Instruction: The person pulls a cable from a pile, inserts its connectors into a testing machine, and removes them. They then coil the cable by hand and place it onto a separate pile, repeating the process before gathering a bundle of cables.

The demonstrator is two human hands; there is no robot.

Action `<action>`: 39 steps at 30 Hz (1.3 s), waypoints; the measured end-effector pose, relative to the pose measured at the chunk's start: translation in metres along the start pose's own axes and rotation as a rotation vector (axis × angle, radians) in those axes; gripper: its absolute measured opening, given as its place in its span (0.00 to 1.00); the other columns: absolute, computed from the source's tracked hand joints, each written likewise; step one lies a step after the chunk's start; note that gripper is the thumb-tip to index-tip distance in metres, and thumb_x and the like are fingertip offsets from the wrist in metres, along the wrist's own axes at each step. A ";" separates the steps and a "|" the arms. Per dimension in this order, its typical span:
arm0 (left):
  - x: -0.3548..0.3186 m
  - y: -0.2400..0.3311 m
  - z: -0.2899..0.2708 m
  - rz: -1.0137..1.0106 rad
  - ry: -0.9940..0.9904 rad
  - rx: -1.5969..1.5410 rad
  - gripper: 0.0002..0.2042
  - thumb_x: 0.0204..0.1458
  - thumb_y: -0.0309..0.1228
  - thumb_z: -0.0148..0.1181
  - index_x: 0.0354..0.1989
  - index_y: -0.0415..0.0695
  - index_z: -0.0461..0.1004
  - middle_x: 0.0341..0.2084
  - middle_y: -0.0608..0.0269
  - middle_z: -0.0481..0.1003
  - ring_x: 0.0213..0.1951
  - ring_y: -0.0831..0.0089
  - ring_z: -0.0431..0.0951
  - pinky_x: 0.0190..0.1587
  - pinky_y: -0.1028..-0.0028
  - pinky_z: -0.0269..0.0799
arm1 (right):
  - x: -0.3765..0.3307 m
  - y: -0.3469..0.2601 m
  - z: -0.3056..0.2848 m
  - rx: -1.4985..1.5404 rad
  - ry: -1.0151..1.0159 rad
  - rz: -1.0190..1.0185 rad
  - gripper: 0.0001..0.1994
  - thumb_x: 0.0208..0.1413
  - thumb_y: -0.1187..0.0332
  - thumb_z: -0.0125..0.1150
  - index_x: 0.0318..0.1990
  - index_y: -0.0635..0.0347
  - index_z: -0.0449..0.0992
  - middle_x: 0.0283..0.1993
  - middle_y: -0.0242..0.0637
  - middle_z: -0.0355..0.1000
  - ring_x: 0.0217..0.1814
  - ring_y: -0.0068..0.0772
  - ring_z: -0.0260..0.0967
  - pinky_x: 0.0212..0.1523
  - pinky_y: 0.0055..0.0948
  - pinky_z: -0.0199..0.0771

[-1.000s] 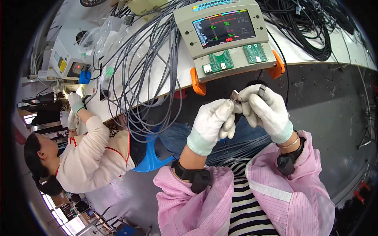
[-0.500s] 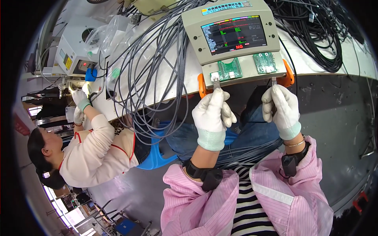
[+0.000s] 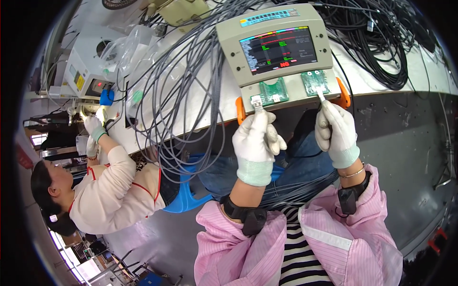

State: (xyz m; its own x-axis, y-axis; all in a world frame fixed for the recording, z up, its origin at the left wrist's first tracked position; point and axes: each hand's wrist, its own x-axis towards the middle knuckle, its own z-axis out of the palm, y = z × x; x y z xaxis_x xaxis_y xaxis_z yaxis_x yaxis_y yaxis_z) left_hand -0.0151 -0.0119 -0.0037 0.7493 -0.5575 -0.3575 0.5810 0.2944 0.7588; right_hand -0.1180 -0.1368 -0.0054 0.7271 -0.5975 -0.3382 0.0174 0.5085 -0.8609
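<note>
Head view: two hands in white gloves are near the middle of the frame. The left hand (image 3: 255, 145) has its thumb and finger pinched tight on a small metal plug (image 3: 258, 108). That plug is just above the middle of the frame, against a white socket (image 3: 256, 100). The right hand (image 3: 338, 133), right of the middle, pinches a small pale plug (image 3: 321, 96) at the bottom edge of a green board (image 3: 311, 85). I cannot tell how far in each plug goes. Both sockets are on a grey box (image 3: 293, 77) at the top of the frame, with a lit screen (image 3: 278, 50). Grey wires (image 3: 191, 95) hang in loops at the upper left. Black wires (image 3: 398, 57) lie in a heap at the upper right. Another person (image 3: 102, 195) sits at the left, also wearing white gloves.
</note>
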 end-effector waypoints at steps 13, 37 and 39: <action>0.003 0.004 -0.006 -0.009 -0.068 0.100 0.15 0.55 0.37 0.48 0.36 0.34 0.69 0.16 0.63 0.70 0.11 0.80 0.66 0.16 0.81 0.66 | 0.008 0.003 0.004 -0.029 -0.033 -0.072 0.17 0.59 0.58 0.41 0.23 0.60 0.64 0.12 0.29 0.56 0.08 0.20 0.49 0.09 0.19 0.50; 0.003 0.007 -0.007 0.047 -0.075 0.173 0.18 0.56 0.39 0.44 0.35 0.32 0.68 0.17 0.55 0.71 0.12 0.75 0.68 0.17 0.80 0.69 | 0.015 -0.002 0.009 0.001 0.135 -0.013 0.19 0.57 0.57 0.45 0.27 0.66 0.70 0.16 0.36 0.65 0.11 0.26 0.60 0.14 0.23 0.62; 0.005 0.009 -0.003 0.035 -0.055 0.186 0.18 0.56 0.39 0.44 0.34 0.32 0.69 0.16 0.56 0.71 0.12 0.75 0.68 0.17 0.80 0.68 | 0.016 -0.004 0.003 -0.059 0.109 0.017 0.17 0.56 0.58 0.48 0.24 0.65 0.68 0.15 0.34 0.63 0.10 0.25 0.58 0.13 0.22 0.59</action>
State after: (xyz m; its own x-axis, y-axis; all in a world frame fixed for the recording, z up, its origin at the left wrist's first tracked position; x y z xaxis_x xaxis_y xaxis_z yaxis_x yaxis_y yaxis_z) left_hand -0.0056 -0.0095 -0.0006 0.7466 -0.5926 -0.3022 0.4822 0.1692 0.8595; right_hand -0.1046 -0.1466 -0.0063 0.6483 -0.6542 -0.3896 -0.0376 0.4836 -0.8745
